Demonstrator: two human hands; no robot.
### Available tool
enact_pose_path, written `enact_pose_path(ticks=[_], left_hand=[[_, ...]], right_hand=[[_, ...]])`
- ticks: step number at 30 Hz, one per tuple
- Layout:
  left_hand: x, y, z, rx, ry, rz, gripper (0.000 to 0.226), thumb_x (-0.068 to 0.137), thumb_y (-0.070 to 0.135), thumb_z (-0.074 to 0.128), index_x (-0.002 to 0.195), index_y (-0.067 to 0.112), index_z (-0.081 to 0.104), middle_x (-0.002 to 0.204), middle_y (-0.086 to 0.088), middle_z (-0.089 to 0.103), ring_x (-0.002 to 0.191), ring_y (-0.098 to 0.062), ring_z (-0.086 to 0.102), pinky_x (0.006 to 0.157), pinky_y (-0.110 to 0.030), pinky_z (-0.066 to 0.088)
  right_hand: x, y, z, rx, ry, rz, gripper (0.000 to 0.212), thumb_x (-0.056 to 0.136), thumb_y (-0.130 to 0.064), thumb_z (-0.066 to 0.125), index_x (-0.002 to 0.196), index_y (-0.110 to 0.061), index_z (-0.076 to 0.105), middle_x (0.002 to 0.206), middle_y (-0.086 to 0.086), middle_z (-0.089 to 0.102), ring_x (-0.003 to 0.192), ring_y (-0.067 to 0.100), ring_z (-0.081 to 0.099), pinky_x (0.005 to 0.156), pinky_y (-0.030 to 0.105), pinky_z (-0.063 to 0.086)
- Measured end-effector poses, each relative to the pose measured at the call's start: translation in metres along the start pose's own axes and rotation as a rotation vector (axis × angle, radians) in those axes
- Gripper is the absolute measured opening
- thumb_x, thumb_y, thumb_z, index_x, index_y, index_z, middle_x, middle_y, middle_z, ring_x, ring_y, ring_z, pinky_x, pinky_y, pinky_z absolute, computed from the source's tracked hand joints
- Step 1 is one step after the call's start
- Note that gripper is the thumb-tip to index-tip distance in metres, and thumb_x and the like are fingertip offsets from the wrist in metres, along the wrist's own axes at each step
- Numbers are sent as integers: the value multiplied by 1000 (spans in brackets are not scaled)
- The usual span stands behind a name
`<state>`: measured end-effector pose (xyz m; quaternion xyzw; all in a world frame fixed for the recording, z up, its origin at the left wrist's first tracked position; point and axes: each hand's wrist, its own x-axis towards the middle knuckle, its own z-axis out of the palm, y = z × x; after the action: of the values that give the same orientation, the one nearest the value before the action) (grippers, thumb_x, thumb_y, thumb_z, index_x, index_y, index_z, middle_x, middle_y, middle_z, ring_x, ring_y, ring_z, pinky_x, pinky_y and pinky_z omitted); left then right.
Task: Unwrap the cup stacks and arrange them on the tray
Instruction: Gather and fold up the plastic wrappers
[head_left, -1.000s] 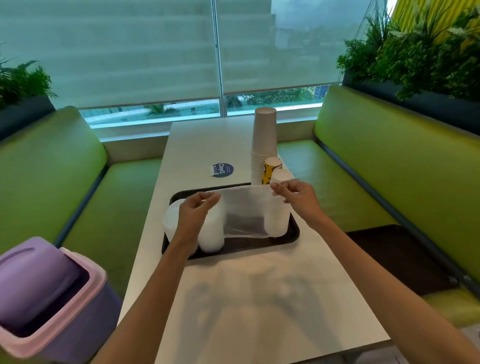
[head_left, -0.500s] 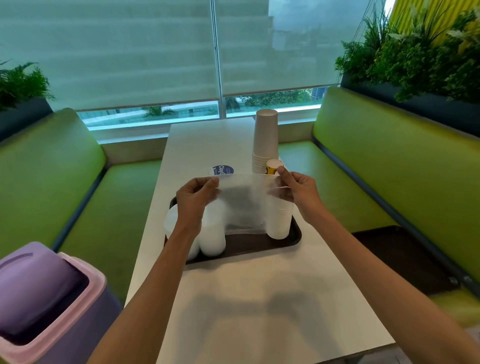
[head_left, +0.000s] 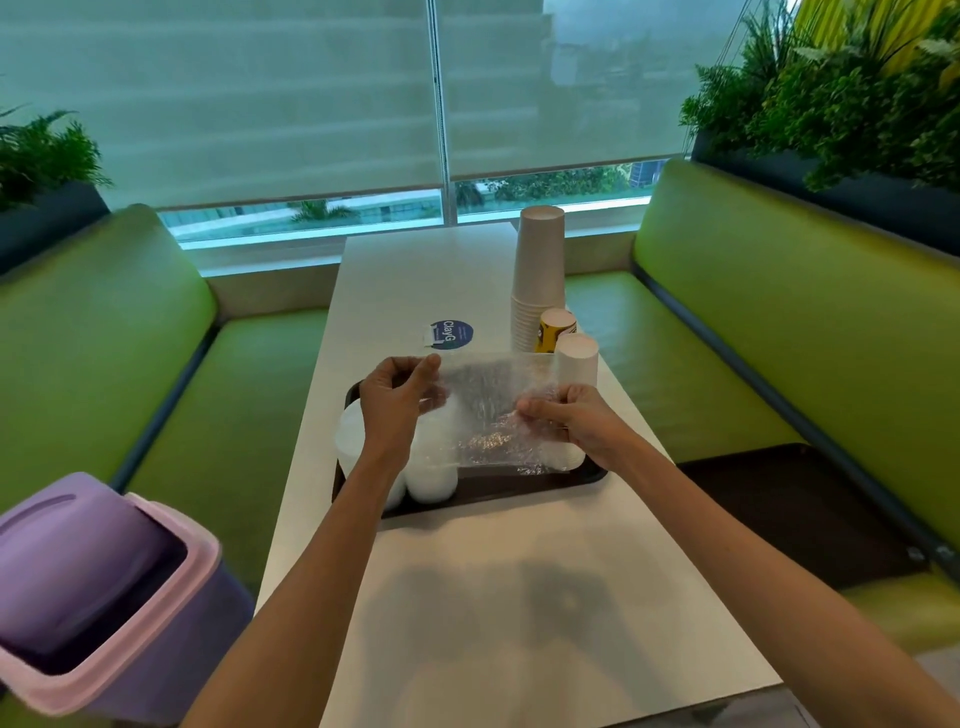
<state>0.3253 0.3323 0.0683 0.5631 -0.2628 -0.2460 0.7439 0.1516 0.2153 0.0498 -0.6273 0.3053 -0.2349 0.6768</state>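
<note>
left hand (head_left: 399, 402) and right hand (head_left: 574, 423) pinching clear wrapper (head_left: 488, 410) over tray (head_left: 498, 488), tall cup stack (head_left: 537, 275) behind; purple bin (head_left: 93, 587) left

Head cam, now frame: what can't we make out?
Head view: tray centre, veiled by the crinkled plastic wrap that the left hand and right hand pinch.
Head view: white cup stacks on the tray's left, count hidden behind the left hand.
Head view: yellow cup print, too small, partly behind the right white stack.
</note>
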Motion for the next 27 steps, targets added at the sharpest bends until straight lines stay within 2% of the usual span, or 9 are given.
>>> enact_pose_path(ticks=[3, 6, 8, 11, 13, 16, 20, 24, 27], left_hand=[[1, -2, -5, -2, -33, -77, 27, 86, 16, 67, 106, 9, 51, 85, -7, 68, 60, -16, 67, 60, -25, 57], [0, -10, -11, 86, -177, -167, 43, 84, 15, 69, 120, 9, 47, 99, -12, 70, 72, -18, 70, 63, -25, 55], [-3, -15, -14, 149, -233, -180, 34, 84, 9, 69, 115, 6, 56, 92, -10, 72, 70, -14, 69, 63, -23, 53], [-4, -18, -14, 176, -218, -160, 11, 84, 3, 67, 93, 9, 65, 76, -2, 72, 66, -11, 66, 62, -21, 51], [-2, -18, -14, 168, -198, -149, 10, 85, 0, 66, 86, 10, 65, 71, 0, 71, 65, -10, 65, 60, -20, 52], [0, -19, -16, 167, -190, -160, 10, 85, 0, 65, 85, 10, 64, 73, -1, 71, 65, -10, 65, 59, -19, 52], [-1, -20, -19, 199, -268, -194, 9, 88, 2, 63, 90, 11, 63, 77, -6, 69, 63, -11, 63, 58, -19, 52], [0, -20, -22, 198, -279, -190, 11, 90, 0, 59, 88, 11, 62, 73, -5, 69, 56, -8, 60, 53, -16, 47], [2, -17, -24, 109, -276, -210, 15, 91, -4, 55, 88, 9, 61, 72, -1, 72, 59, -6, 61, 54, -14, 47]], right_hand=[[3, -1, -3, 18, 23, 10, 5, 86, -10, 67, 84, -13, 71, 69, -4, 72, 64, 5, 66, 72, 24, 54], [6, -1, -7, 26, 61, 18, 3, 85, -12, 68, 83, -12, 69, 67, -5, 72, 62, 4, 66, 74, 26, 52], [7, 0, -8, 28, 69, 26, 3, 85, -13, 68, 83, -11, 68, 66, -5, 71, 61, 4, 66, 73, 25, 51], [7, 0, -11, 25, 49, 52, 5, 87, -16, 67, 85, -11, 68, 67, -7, 72, 59, 0, 64, 63, 18, 45], [7, -1, -13, 11, 23, 74, 12, 82, -21, 70, 88, -11, 69, 74, -3, 72, 61, 2, 60, 65, 20, 44], [9, 1, -17, 35, -9, 87, 16, 77, -22, 71, 92, -15, 72, 82, 1, 71, 79, 13, 61, 81, 33, 48], [12, 3, -20, -6, -43, 77, 12, 88, -9, 63, 94, -16, 72, 72, -6, 72, 67, 4, 65, 66, 22, 52], [14, 2, -23, -56, -35, 45, 12, 85, -8, 66, 88, -18, 73, 68, -5, 70, 60, 5, 62, 60, 21, 52], [14, -2, -24, -30, -63, 44, 16, 86, -3, 63, 88, -16, 72, 71, -4, 73, 63, 6, 66, 61, 19, 53]])
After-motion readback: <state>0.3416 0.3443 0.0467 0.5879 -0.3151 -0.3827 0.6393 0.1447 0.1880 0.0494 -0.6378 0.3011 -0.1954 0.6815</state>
